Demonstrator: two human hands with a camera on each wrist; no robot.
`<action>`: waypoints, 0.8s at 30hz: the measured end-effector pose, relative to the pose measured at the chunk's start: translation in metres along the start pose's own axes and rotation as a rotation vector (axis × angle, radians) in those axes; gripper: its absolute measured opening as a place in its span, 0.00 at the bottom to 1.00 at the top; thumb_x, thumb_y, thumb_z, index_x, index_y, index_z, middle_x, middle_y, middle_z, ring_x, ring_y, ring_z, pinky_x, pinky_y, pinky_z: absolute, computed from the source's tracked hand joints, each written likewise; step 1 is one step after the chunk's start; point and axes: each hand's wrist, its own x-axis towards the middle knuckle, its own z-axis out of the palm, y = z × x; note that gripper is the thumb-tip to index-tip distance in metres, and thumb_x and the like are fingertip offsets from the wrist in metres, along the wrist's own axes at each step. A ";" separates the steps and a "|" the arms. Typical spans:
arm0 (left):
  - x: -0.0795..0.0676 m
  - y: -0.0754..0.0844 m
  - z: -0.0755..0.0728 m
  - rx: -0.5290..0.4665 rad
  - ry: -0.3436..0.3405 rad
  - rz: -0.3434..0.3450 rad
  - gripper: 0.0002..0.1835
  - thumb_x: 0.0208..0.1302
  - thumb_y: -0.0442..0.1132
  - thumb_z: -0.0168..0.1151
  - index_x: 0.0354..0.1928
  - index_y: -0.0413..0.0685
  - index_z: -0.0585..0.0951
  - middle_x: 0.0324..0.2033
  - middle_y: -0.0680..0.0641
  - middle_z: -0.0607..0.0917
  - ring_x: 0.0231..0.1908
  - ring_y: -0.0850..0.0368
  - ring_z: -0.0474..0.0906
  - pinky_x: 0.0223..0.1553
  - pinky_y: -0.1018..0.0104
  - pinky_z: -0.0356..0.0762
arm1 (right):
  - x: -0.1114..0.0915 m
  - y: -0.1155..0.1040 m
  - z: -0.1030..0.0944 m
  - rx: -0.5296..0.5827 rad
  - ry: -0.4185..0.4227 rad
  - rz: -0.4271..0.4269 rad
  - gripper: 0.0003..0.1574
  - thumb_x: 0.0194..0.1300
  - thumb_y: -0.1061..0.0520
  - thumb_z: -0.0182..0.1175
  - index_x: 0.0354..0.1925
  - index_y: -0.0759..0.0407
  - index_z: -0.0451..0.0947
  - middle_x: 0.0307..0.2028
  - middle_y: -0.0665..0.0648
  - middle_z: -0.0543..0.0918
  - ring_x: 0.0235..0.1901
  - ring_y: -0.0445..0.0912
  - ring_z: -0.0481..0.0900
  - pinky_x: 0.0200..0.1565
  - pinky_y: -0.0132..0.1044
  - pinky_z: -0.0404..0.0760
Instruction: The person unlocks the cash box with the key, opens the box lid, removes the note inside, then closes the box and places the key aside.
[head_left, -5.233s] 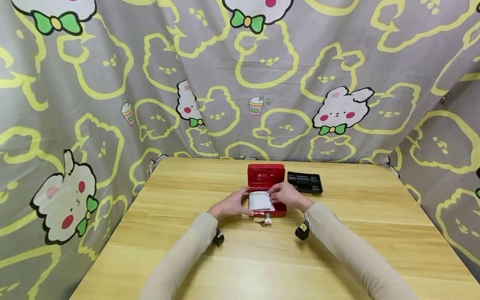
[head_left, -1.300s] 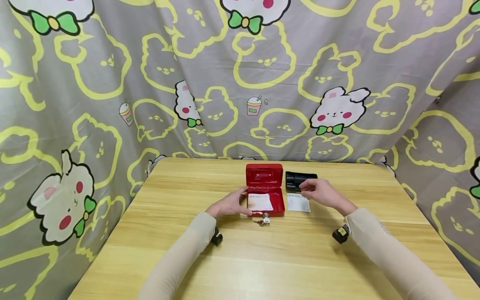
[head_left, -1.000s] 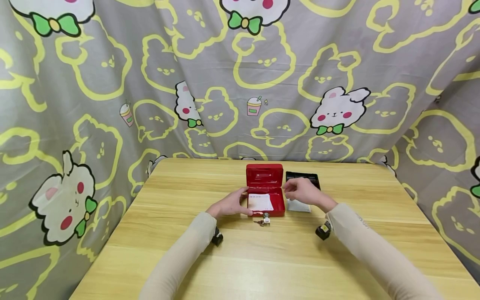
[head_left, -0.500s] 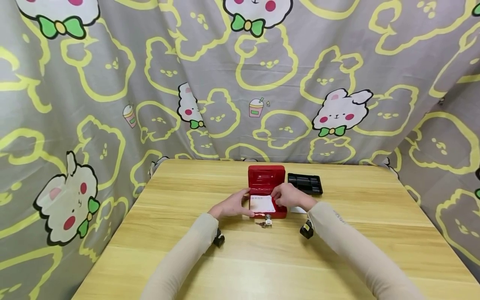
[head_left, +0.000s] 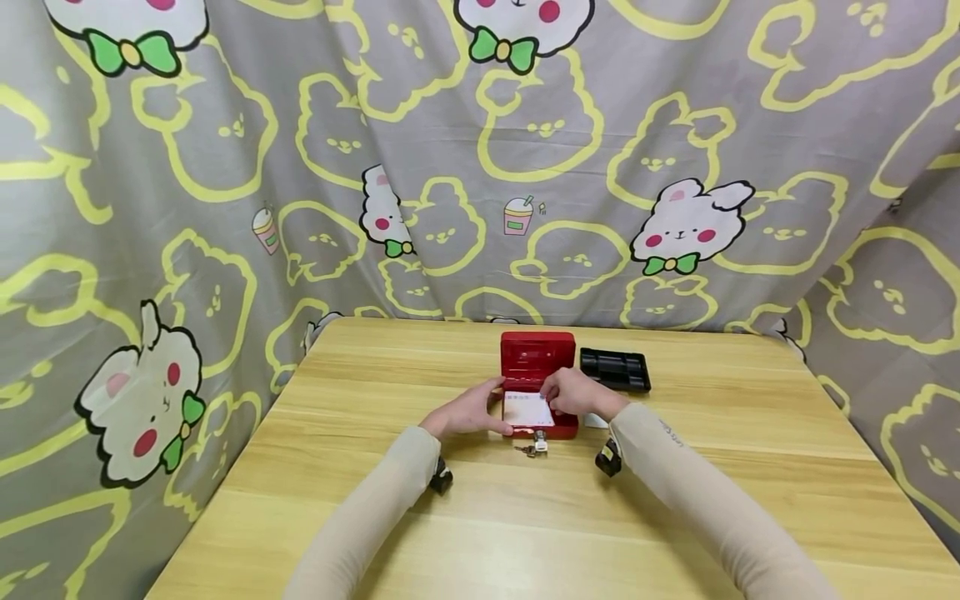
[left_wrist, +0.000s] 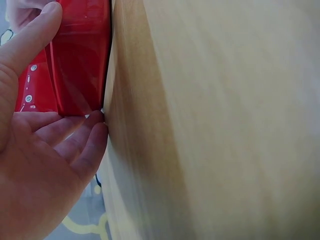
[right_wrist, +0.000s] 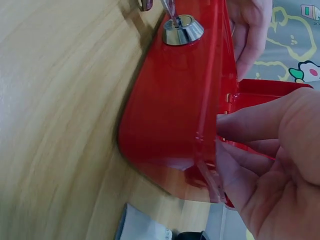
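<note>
At the head view's lower centre, the left hand (head_left: 470, 411) grips the red box (head_left: 564, 432); the right hand (head_left: 579, 394) has bent fingers at the right edge of the white paper (head_left: 527, 410) inside, pinching or not I cannot tell.

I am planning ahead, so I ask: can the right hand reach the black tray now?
Probably yes. The black tray lies near the right hand, and nothing seems to block it; the hand would only need to lift away from the red box.
</note>
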 end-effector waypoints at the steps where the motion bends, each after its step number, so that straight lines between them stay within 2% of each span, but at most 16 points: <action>1: 0.000 0.000 0.000 0.001 -0.002 -0.004 0.53 0.50 0.50 0.74 0.73 0.44 0.53 0.69 0.44 0.61 0.67 0.50 0.58 0.66 0.58 0.54 | 0.000 0.001 0.001 0.004 0.001 0.001 0.11 0.53 0.70 0.60 0.37 0.65 0.83 0.30 0.53 0.83 0.31 0.42 0.78 0.36 0.35 0.80; 7: 0.000 0.001 0.000 0.015 0.000 -0.013 0.54 0.50 0.50 0.73 0.73 0.43 0.52 0.70 0.44 0.58 0.68 0.51 0.54 0.67 0.58 0.52 | 0.002 0.005 0.003 0.065 0.024 -0.013 0.11 0.54 0.69 0.62 0.38 0.64 0.83 0.32 0.54 0.84 0.32 0.42 0.80 0.35 0.35 0.81; 11: -0.001 0.001 0.000 0.005 0.002 -0.007 0.53 0.50 0.49 0.73 0.73 0.43 0.53 0.69 0.44 0.59 0.68 0.50 0.54 0.67 0.56 0.52 | 0.001 0.006 0.005 0.122 0.051 -0.003 0.10 0.55 0.68 0.62 0.38 0.63 0.84 0.32 0.54 0.84 0.29 0.42 0.79 0.32 0.35 0.80; 16: 0.000 0.000 0.000 -0.001 0.004 0.007 0.52 0.50 0.49 0.73 0.72 0.44 0.53 0.69 0.44 0.60 0.68 0.50 0.55 0.67 0.56 0.52 | 0.000 0.006 0.008 0.289 0.080 0.037 0.09 0.59 0.67 0.62 0.40 0.64 0.83 0.34 0.55 0.84 0.27 0.45 0.82 0.32 0.36 0.82; 20: -0.001 0.000 0.000 -0.005 0.004 -0.003 0.53 0.50 0.49 0.74 0.72 0.44 0.53 0.69 0.44 0.60 0.68 0.50 0.55 0.67 0.55 0.52 | 0.000 0.006 0.010 0.454 0.063 0.043 0.10 0.61 0.66 0.61 0.42 0.68 0.81 0.37 0.59 0.84 0.29 0.48 0.85 0.35 0.41 0.83; 22: -0.001 0.001 0.000 -0.004 0.002 -0.006 0.53 0.50 0.49 0.74 0.73 0.44 0.53 0.69 0.44 0.60 0.68 0.50 0.55 0.67 0.55 0.52 | 0.000 0.004 0.010 0.495 0.044 0.033 0.11 0.62 0.66 0.61 0.43 0.68 0.80 0.38 0.60 0.83 0.30 0.49 0.85 0.36 0.43 0.83; 24: 0.000 0.001 0.000 0.000 0.002 -0.006 0.53 0.50 0.49 0.74 0.73 0.45 0.53 0.69 0.44 0.60 0.68 0.51 0.55 0.66 0.56 0.53 | 0.000 0.002 0.010 0.491 0.033 0.025 0.11 0.62 0.65 0.61 0.44 0.67 0.81 0.39 0.59 0.83 0.30 0.48 0.84 0.36 0.42 0.83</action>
